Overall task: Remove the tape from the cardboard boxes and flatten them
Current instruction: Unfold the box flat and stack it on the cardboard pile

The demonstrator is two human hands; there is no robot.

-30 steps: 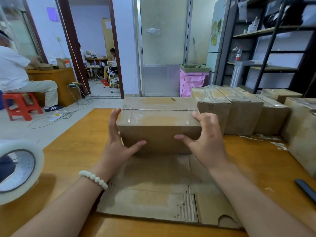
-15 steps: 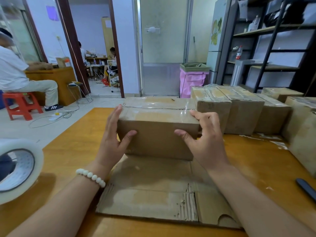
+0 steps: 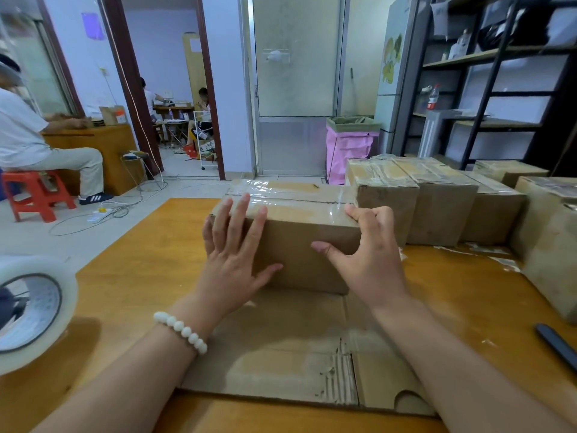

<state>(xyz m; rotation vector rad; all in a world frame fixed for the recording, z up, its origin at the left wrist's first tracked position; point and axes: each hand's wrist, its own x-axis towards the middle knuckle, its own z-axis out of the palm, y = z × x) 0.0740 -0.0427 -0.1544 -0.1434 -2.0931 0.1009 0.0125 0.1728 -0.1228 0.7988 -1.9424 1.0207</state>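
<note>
Left hand (image 3: 231,245): fingers straight and spread, laid flat against the left front corner of the cardboard box (image 3: 299,248), fingertips reaching its top edge, thumb stretched out along the front face; it holds nothing, only presses. White bead bracelet (image 3: 181,331) on that wrist. Right hand (image 3: 371,254): fingers curled over the box's top right corner, thumb tip pressed on the front face, so it grips that end. The box stands upright between the two hands, long side toward the camera. Clear tape (image 3: 281,195) runs glossy and wrinkled across its top, with another band over the right top edge by the right fingers. The box rests on a flattened cardboard sheet (image 3: 281,348) lying on the wooden table (image 3: 140,260); the sheet's near right part is torn, corrugation exposed. Just beside the box on the right, a row of taped boxes (image 3: 437,207) runs along the table's far side, touching one another. Tape roll (image 3: 31,310) at the table's left edge, on its side. Dark slim object (image 3: 559,345) at the right edge, kind not legible. Beyond the table: pink-lined bin (image 3: 349,151), and a seated person on a red stool (image 3: 37,195).
</note>
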